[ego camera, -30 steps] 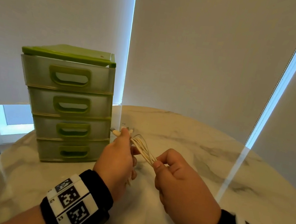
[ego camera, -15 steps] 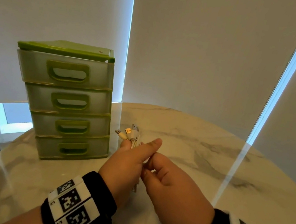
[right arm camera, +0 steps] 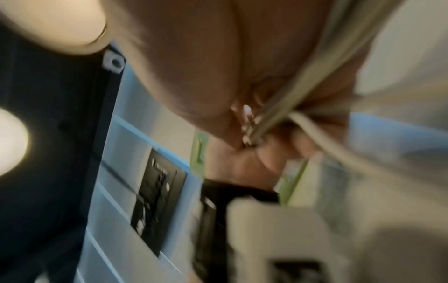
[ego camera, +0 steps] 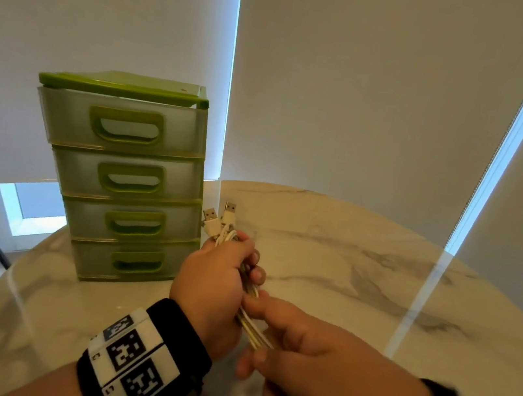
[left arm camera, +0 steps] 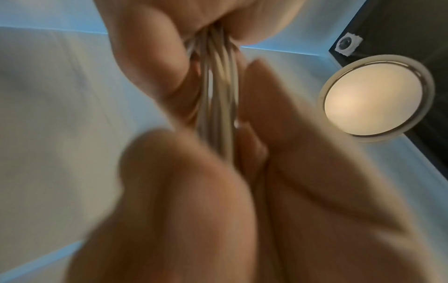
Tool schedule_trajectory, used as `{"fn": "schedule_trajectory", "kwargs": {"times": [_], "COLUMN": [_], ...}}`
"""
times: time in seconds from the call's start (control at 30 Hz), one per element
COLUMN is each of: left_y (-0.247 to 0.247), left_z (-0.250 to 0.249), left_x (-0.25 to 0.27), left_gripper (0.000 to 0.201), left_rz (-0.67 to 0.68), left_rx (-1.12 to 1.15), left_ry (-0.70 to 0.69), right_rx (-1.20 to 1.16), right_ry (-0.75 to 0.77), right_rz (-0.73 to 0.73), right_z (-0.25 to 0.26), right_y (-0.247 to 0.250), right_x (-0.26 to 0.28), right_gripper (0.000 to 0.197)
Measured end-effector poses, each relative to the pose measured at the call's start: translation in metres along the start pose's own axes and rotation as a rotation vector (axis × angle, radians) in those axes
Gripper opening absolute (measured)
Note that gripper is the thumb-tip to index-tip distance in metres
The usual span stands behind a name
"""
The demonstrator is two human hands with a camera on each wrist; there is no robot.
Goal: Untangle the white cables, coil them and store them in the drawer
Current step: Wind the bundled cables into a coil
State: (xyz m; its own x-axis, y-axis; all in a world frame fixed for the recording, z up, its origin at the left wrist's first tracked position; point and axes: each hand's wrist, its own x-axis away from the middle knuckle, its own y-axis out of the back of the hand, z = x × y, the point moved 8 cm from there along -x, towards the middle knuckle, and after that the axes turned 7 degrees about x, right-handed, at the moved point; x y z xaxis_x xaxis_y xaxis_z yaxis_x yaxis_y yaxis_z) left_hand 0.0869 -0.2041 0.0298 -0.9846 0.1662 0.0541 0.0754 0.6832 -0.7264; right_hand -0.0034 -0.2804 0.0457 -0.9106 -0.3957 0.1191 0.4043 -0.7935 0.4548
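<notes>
We hold the bundle of white cables (ego camera: 249, 312) between both hands above the marble surface (ego camera: 328, 263). Our left hand (ego camera: 211, 279) has its fingers (ego camera: 256, 274) clenched around the upper part of the bundle, and two USB plugs (ego camera: 219, 217) stick up just past those fingers, pointing away from us. Our right hand (ego camera: 329, 366) sits just below and to the right of the left one, its fingers (ego camera: 257, 303) curled around the lower run of strands, which slants down from the left fist into the right. The left wrist view shows the strands (left arm camera: 218, 92) running straight and side by side between the fingers of both hands, though blurred. The right wrist view is smeared, with cable (right arm camera: 322, 80) crossing the palm. The green four-drawer organiser (ego camera: 125, 183) stands on the surface just left of and beyond our left fingers, not touching them, all its drawers pushed in.
</notes>
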Motion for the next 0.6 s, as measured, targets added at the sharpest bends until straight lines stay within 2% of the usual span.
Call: {"fn": "schedule_trajectory", "kwargs": {"times": [0.07,0.2,0.3,0.37,0.47,0.6], "left_y": [-0.004,-0.012,-0.010,-0.011,-0.017,-0.025], "left_z": [-0.005,-0.016,-0.032,-0.044,-0.049,-0.031], "left_x": [0.001,0.003,-0.002,-0.005,0.000,0.005], "left_gripper": [0.018,0.019,0.022,0.023,0.023,0.023], "left_rz": [0.039,0.097,0.087,0.109,0.172,0.257], "left_rx": [0.054,0.150,0.246,0.265,0.245,0.124], "left_ry": [-0.019,-0.021,-0.032,-0.049,-0.029,0.075], "right_rx": [-0.060,-0.354,-0.640,-0.823,-0.892,-0.599], "right_ry": [-0.013,-0.042,-0.039,-0.046,-0.102,-0.256], "right_rz": [0.158,0.270,0.407,0.474,0.386,0.117], "right_z": [0.002,0.001,-0.001,-0.002,-0.016,-0.046], "right_y": [0.001,-0.006,-0.018,-0.017,-0.009,0.009], "right_x": [0.009,0.009,0.004,0.002,-0.001,-0.002], "right_gripper": [0.057,0.056,0.044,0.024,0.004,0.011]}}
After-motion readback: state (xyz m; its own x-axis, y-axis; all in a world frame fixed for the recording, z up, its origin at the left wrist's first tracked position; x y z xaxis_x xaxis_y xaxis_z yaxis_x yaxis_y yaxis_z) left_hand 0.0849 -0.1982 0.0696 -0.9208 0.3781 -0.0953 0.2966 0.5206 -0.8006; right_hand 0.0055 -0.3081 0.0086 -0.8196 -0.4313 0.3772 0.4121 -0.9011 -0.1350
